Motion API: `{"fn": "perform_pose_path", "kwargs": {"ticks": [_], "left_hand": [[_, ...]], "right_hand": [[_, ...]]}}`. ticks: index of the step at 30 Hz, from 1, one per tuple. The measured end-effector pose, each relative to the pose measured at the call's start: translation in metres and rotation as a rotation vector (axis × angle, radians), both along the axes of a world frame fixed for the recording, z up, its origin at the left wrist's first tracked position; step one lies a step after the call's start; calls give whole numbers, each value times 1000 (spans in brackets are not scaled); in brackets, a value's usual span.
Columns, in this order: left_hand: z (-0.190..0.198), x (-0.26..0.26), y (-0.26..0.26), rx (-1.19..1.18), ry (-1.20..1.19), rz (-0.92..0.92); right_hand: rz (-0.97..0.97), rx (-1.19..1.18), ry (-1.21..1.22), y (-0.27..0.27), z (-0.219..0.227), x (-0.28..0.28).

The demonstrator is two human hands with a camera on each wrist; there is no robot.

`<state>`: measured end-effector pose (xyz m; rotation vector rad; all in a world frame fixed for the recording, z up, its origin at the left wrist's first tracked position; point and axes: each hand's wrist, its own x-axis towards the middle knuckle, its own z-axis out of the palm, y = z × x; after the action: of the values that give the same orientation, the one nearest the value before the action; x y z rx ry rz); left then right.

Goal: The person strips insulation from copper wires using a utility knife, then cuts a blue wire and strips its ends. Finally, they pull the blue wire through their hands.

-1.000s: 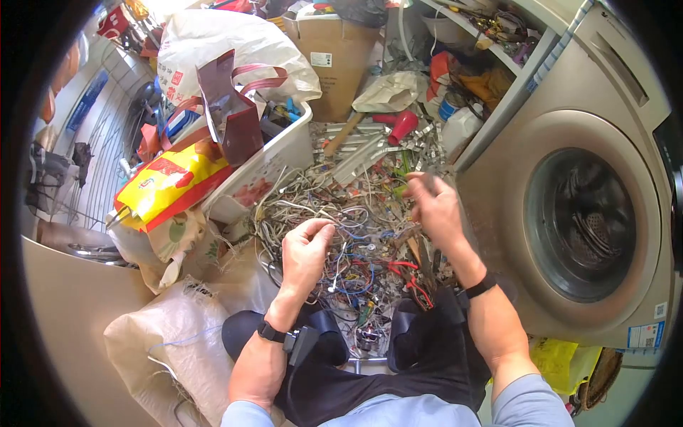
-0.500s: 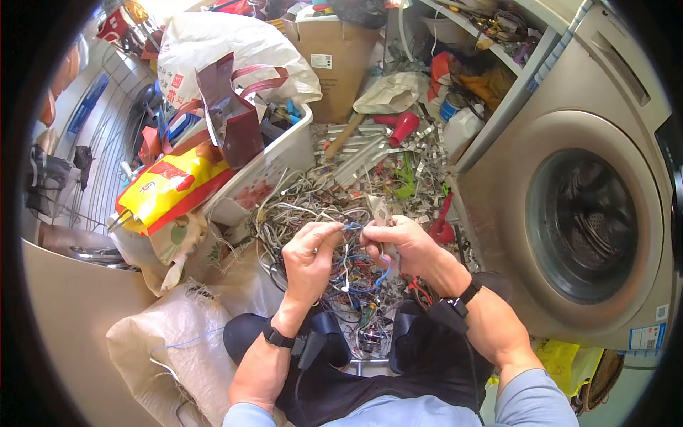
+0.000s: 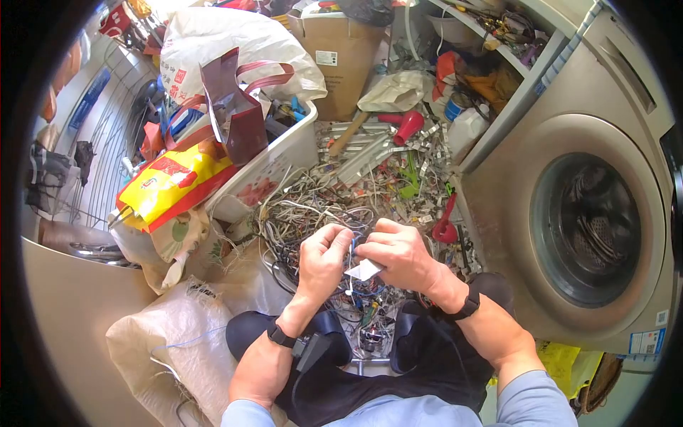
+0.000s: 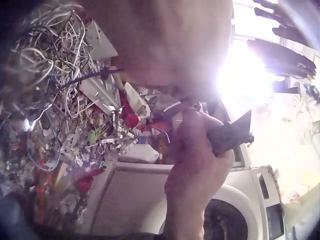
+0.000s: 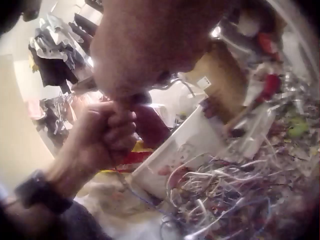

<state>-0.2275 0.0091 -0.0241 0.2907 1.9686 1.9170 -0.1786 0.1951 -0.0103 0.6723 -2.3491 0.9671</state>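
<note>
Over the scrap-covered floor my left hand [image 3: 321, 262] pinches a thin blue wire [image 3: 353, 243] between thumb and fingertips. Right beside it, my right hand [image 3: 402, 255] curls round a short flat blade [image 3: 364, 269]. Its pale end points back toward the body in the head view. In the left wrist view a dark part and a pointed tip of the blade [image 4: 243, 126] stick out of the right fist. Most of the wire is hidden by the fingers. Under the hands spreads a tangle of white cables [image 3: 313, 206].
A red hair dryer [image 3: 407, 127] and a red scoop-like piece [image 3: 445, 229] lie among metal strips. At the left stands a white bin [image 3: 284, 153] filled with bags. The washing machine [image 3: 491, 192] closes off the right side. A woven sack [image 3: 171, 349] sits by the left knee.
My right hand has come from the upper right to the left hand. The blade it holds pointed away half a second ago and now points toward the body. The left hand moved slightly right.
</note>
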Motion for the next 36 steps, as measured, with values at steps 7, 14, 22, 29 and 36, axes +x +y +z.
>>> {"fn": "perform_pose_path", "kwargs": {"ticks": [7, 14, 22, 29, 36], "left_hand": [[-3, -5, -4, 95, -144, 7], [-7, -19, -19, 270, -413, 83], [-8, -14, -27, 149, -448, -31], [-8, -15, -30, 108, -416, -53], [1, -17, -25, 135, -443, -49]], "right_hand": [[-205, 339, -151, -6, -29, 7], [-352, 26, -132, 16, -18, -9], [-322, 204, 12, 42, -18, -19], [-241, 318, -32, 61, -19, -16], [-206, 224, -107, 77, -30, -17]]}}
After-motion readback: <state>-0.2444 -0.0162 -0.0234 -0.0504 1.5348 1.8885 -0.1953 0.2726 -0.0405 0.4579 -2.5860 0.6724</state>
